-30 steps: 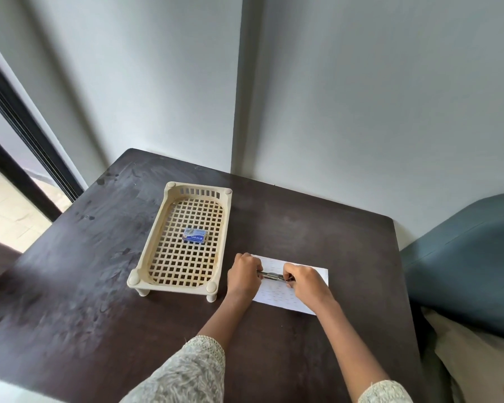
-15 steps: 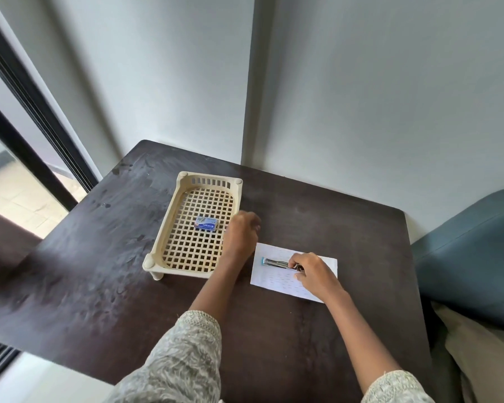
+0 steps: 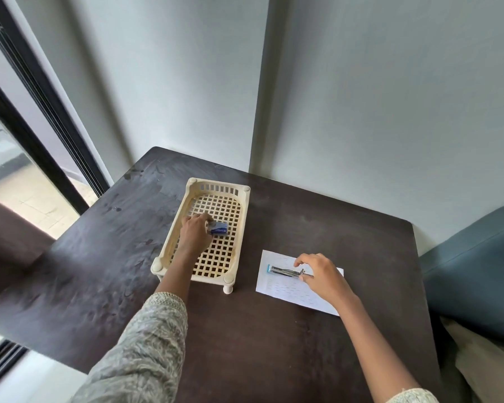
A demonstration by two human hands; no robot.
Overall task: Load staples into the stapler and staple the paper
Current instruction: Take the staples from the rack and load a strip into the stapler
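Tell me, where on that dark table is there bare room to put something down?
The table is bare behind the paper toward the wall, left of the tray, and along the near edge between the sleeves. It is crowded where both hands work: tray and paper.

Soft daylight from left window, sharp focus, wide-angle edge bending

Bare table, perhaps, between hands.
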